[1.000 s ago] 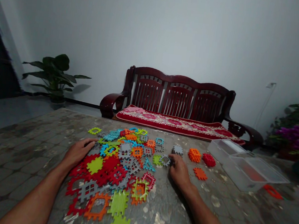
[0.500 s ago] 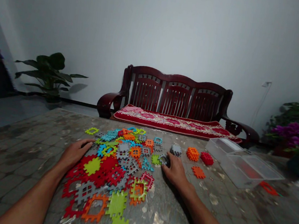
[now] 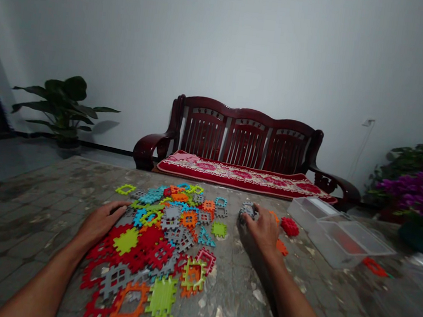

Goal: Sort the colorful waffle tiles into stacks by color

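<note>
Notched plastic building tiles in red, grey, orange, green and blue lie in a loose pile, with a green tile (image 3: 125,241) on top of the red ones (image 3: 149,240). My left hand (image 3: 101,222) rests at the pile's left edge, fingers stretched out and thumb apart, holding nothing I can see. My right hand (image 3: 264,229) pinches a grey building tile (image 3: 250,211) at the small grey stack, which its fingers partly cover. Behind that hand, an orange stack (image 3: 275,217) is mostly hidden, and a loose orange tile (image 3: 282,247) shows beside the wrist.
A red stack of tiles (image 3: 290,226) stands right of my right hand. Farther right are a clear plastic box (image 3: 333,246) and an orange item (image 3: 374,266) on the patterned table (image 3: 234,293). A wooden bench (image 3: 237,131) stands behind the table.
My right hand has moved right and slightly away from me, carrying the grey tile from beside the green tile to the grey stack. My left hand stays at the pile's edge.
</note>
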Demonstrator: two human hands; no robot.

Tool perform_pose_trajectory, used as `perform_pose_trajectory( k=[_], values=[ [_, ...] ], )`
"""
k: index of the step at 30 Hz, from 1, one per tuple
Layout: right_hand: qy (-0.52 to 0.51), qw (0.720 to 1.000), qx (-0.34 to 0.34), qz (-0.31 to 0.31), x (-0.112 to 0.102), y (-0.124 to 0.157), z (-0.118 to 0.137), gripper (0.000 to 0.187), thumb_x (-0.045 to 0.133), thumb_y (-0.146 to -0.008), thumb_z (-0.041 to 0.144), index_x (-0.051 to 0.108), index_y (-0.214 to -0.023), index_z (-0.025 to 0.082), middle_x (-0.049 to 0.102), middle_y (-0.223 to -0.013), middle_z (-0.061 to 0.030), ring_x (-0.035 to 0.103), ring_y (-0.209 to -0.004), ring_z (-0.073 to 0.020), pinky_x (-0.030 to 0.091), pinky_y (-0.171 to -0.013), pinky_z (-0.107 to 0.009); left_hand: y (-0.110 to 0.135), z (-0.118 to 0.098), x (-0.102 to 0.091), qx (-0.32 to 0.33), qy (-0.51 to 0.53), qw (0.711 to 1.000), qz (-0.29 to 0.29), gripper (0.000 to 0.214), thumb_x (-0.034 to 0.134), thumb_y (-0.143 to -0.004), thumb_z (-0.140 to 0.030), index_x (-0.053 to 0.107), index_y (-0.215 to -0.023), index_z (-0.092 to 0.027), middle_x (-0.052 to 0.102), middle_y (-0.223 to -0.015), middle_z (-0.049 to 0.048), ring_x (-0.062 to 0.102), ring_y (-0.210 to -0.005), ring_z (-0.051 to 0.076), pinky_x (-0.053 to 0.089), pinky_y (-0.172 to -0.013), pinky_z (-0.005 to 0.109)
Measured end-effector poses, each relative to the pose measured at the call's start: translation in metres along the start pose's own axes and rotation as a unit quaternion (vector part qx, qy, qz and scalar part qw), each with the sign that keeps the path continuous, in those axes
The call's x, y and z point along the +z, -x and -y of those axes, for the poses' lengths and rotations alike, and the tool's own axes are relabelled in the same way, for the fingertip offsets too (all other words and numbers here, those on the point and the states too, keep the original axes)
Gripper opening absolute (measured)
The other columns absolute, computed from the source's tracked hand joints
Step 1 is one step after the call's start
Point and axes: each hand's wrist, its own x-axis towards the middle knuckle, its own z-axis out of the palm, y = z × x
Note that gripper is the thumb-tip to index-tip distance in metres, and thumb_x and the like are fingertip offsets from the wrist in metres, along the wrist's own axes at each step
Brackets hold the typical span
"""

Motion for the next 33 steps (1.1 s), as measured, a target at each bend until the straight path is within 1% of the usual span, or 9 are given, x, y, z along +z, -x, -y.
perform_pose_trajectory(
  k=[5, 10, 17, 20, 23, 25, 27, 30, 33],
  values=[
    [0.056, 0.998, 0.024, 0.033, 0.002, -0.005, 0.0, 0.047, 0.069, -0.093, 0.047, 0.075, -0.13, 0.019, 0.078, -0.122, -0.016, 0.066, -0.114, -0.0335, 0.046, -0.095, -0.041, 0.0, 0.002, 0.001, 0.0, -0.005, 1.0, -0.004, 0.05, 0.053, -0.079, -0.055, 0.085, -0.105, -0.026, 0.083, -0.12, 0.0097, 0.075, -0.114, 0.035, 0.058, -0.102, 0.044],
    [0.072, 0.996, 0.033, 0.051, 0.007, -0.004, 0.002, 0.047, 0.069, -0.093, 0.047, 0.076, -0.13, 0.018, 0.076, -0.123, -0.018, 0.064, -0.117, -0.0361, 0.044, -0.096, -0.043, 0.0, 0.004, 0.002, -0.003, -0.007, 1.0, -0.006, 0.048, 0.054, -0.079, -0.053, 0.084, -0.104, -0.026, 0.084, -0.115, 0.0095, 0.076, -0.111, 0.035, 0.059, -0.098, 0.044],
    [0.068, 0.998, -0.019, 0.005, 0.006, 0.001, 0.0, 0.035, 0.073, -0.091, 0.04, 0.078, -0.121, 0.024, 0.075, -0.116, -0.0133, 0.062, -0.113, -0.0321, 0.044, -0.098, -0.042, 0.002, -0.001, 0.0, -0.012, -0.009, 1.0, -0.001, 0.048, 0.053, -0.082, -0.052, 0.084, -0.107, -0.026, 0.083, -0.12, 0.0092, 0.075, -0.114, 0.035, 0.058, -0.101, 0.045],
    [0.009, 0.998, -0.053, 0.029, 0.004, 0.009, 0.018, 0.031, 0.069, -0.093, 0.035, 0.078, -0.12, 0.023, 0.075, -0.12, -0.0124, 0.063, -0.114, -0.031, 0.045, -0.101, -0.042, 0.003, -0.003, 0.0, -0.009, -0.007, 1.0, 0.003, 0.049, 0.053, -0.082, -0.051, 0.084, -0.109, -0.025, 0.083, -0.12, 0.0087, 0.075, -0.115, 0.034, 0.057, -0.102, 0.043],
    [-0.079, 0.987, -0.083, 0.112, 0.006, 0.024, 0.047, 0.024, 0.068, -0.093, 0.028, 0.081, -0.111, 0.023, 0.079, -0.115, -0.0091, 0.067, -0.113, -0.0282, 0.048, -0.102, -0.04, 0.003, -0.003, 0.0, -0.004, -0.008, 1.0, 0.008, 0.051, 0.052, -0.082, -0.052, 0.084, -0.112, -0.024, 0.083, -0.121, 0.0104, 0.075, -0.114, 0.033, 0.057, -0.103, 0.043],
    [-0.127, 0.971, -0.094, 0.179, 0.008, 0.037, 0.069, 0.021, 0.067, -0.092, 0.026, 0.082, -0.107, 0.025, 0.081, -0.112, -0.0063, 0.07, -0.11, -0.0265, 0.05, -0.1, -0.038, 0.003, -0.002, 0.001, -0.004, -0.01, 1.0, 0.005, 0.051, 0.053, -0.082, -0.051, 0.084, -0.112, -0.024, 0.083, -0.12, 0.0106, 0.075, -0.113, 0.033, 0.057, -0.102, 0.042],
    [-0.155, 0.956, -0.11, 0.224, 0.008, 0.049, 0.088, 0.021, 0.069, -0.091, 0.027, 0.082, -0.108, 0.026, 0.081, -0.113, -0.0048, 0.07, -0.112, -0.0261, 0.05, -0.1, -0.037, 0.004, -0.002, 0.001, -0.005, -0.011, 1.0, 0.0, 0.049, 0.053, -0.082, -0.05, 0.084, -0.111, -0.024, 0.083, -0.119, 0.0096, 0.075, -0.111, 0.032, 0.058, -0.1, 0.04],
    [-0.163, 0.943, -0.139, 0.254, 0.007, 0.065, 0.111, 0.023, 0.072, -0.091, 0.028, 0.082, -0.111, 0.026, 0.081, -0.115, -0.0038, 0.068, -0.114, -0.0253, 0.048, -0.102, -0.036, 0.004, -0.004, 0.001, -0.006, -0.016, 1.0, -0.001, 0.048, 0.053, -0.083, -0.049, 0.084, -0.11, -0.024, 0.083, -0.118, 0.0093, 0.076, -0.11, 0.032, 0.058, -0.099, 0.04],
    [-0.129, 0.943, -0.166, 0.257, 0.006, 0.075, 0.123, 0.027, 0.077, -0.089, 0.035, 0.081, -0.114, 0.025, 0.078, -0.12, -0.0049, 0.064, -0.117, -0.0267, 0.044, -0.103, -0.037, 0.005, -0.005, 0.001, -0.004, -0.019, 1.0, 0.003, 0.05, 0.053, -0.085, -0.049, 0.083, -0.113, -0.023, 0.082, -0.121, 0.0104, 0.075, -0.112, 0.032, 0.058, -0.1, 0.041]
  ],
)
